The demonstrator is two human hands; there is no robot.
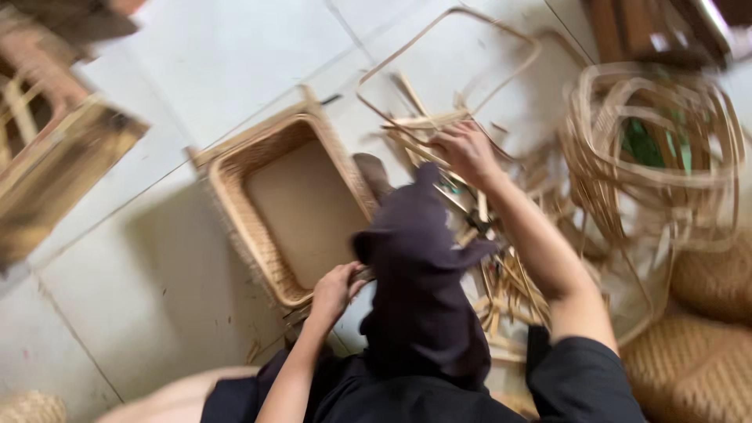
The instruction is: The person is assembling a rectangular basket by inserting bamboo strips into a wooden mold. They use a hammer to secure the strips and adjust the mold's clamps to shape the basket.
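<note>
left hand [333,291] fingers curled on rim of rectangular woven basket [294,207]; right hand [464,149] fingers closed on flat cane strips [427,124], floor [157,282] beneath, blurred.

- We see a pale tiled floor [196,55] carrying everything.
- On it sits a rectangular woven basket [294,211], open side up.
- Just beside the basket lies a heap of cane strips [501,290].
- Bent cane hoops [658,149] rest further right.
- A wooden frame [55,172] lies at the left.
</note>
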